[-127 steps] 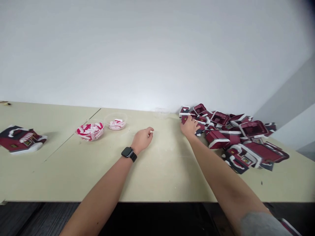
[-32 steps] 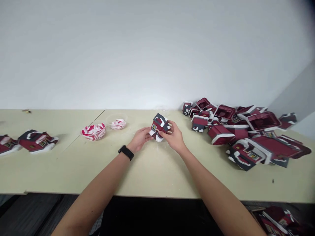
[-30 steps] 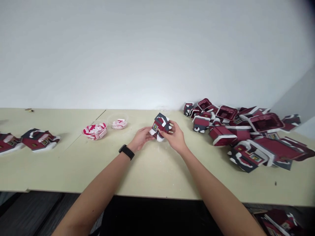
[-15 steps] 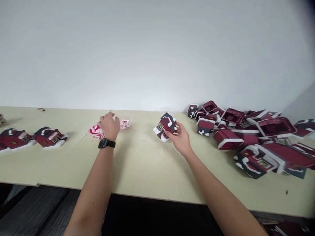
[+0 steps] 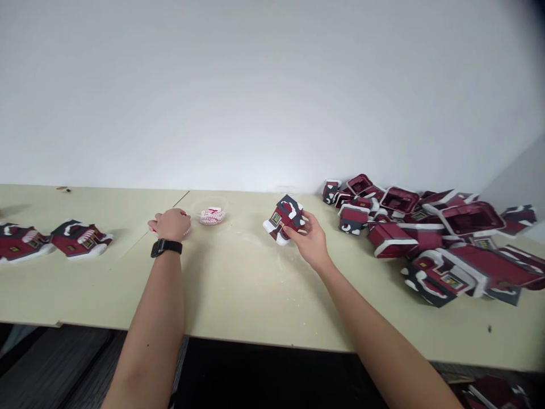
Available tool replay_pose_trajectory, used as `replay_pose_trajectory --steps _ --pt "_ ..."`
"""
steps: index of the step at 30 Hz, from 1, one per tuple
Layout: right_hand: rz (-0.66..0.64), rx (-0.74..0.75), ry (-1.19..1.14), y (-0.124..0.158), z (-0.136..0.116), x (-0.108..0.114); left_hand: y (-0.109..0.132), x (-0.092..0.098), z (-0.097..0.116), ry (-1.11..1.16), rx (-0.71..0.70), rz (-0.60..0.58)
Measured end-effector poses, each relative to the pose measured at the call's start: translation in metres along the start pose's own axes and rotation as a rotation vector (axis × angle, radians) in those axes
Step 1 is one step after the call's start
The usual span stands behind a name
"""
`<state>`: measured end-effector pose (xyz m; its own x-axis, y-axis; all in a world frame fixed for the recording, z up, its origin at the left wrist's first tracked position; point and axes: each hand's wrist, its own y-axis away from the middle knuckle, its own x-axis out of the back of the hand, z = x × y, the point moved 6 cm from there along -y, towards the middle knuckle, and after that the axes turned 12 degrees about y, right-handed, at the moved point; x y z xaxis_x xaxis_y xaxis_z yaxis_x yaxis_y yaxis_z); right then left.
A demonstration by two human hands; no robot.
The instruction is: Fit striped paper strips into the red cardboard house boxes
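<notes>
My right hand grips a small model house by its side, thumb in front. The house has dark red walls, a dark grey roof with white snow trim and a white base; it is held tilted above the table. My left hand, with a black watch on the wrist, is lowered onto a pile of red-and-white pieces that it mostly covers. Its fingertips are hidden, so their grip does not show. Just right of it stands a clear round tub with red-and-white striped pieces inside.
Two similar houses with striped awnings stand on the table at the left. A heap of several more houses fills the right side, some showing hollow undersides. A white wall rises behind.
My left hand has moved left and down onto the red-and-white pile, uncovering the clear tub. The right hand keeps hold of the house, nearly in place. The view has shifted slightly.
</notes>
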<state>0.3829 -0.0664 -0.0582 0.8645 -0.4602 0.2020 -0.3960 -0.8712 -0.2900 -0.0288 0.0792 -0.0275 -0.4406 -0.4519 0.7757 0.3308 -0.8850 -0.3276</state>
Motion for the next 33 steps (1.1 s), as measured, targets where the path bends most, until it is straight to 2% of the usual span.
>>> replay_pose_trajectory --steps 8,14,17,20,22,25,27,29,33 --pt "0.001 0.01 -0.002 0.0 -0.001 0.0 0.009 0.008 0.01 0.008 0.031 0.023" --pt "-0.005 0.019 0.003 -0.001 0.0 -0.002 0.018 0.02 0.025 0.077 0.001 0.148" --pt "-0.009 0.015 0.003 -0.001 0.0 -0.002 0.018 0.023 0.035 0.279 -0.1 0.217" --pt "-0.013 0.021 -0.005 -0.001 -0.001 -0.002 0.022 0.019 0.051 0.633 -0.188 0.235" --pt "-0.012 0.023 -0.008 -0.001 -0.001 -0.003 0.029 0.005 0.068 0.931 -0.171 0.097" --pt "-0.016 0.018 -0.005 -0.002 0.001 -0.003 0.058 -0.025 0.107 1.322 -0.128 -0.375" --pt "-0.029 0.019 -0.003 -0.002 0.002 -0.004 0.084 -0.037 0.131 1.435 -0.135 -0.632" --pt "-0.047 0.028 -0.008 -0.002 0.003 -0.005 0.106 -0.044 0.146 1.45 -0.155 -0.769" --pt "-0.061 0.044 -0.01 0.0 0.002 -0.008 0.131 -0.056 0.161 1.408 -0.211 -0.903"
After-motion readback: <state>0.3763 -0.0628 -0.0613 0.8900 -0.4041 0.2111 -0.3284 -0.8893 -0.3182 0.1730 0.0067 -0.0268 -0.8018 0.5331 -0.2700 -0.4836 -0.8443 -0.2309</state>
